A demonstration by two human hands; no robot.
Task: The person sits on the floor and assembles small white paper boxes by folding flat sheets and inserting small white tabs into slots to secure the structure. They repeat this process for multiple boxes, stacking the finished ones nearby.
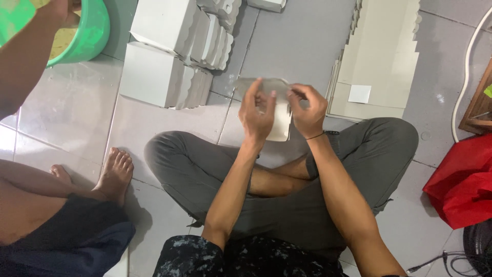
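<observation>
Head view, looking down: the left hand (pixel 258 114) and the right hand (pixel 306 110) meet over the person's crossed legs, and each grip is clamped on the same flat cardboard blank (pixel 281 125), a pale, off-white piece with a scalloped upper edge. The left hand pinches its left side with the fingers curled over the front, while the right hand holds the right side with thumb and fingers closed near the top corner; a thin dark band circles the right wrist. The blank is held in the air above the shins, just in front of the knees, upright and slightly bent between the two hands. Beyond it on the tiled floor (pixel 77 113), to the right, lies a stack of flat unfolded blanks (pixel 379 61) of the same colour, with a small white square on top near its lower edge. To the left of the hands stand rows of folded white boxes (pixel 169 56) with scalloped flaps, packed close together. At the upper left, another person's arm reaches toward a green plastic basin (pixel 89 33), and that person's bare foot (pixel 115 172) rests on the floor beside the wearer's left knee. A red bag (pixel 464 179) lies at the right edge, near a white cable (pixel 464 77).
</observation>
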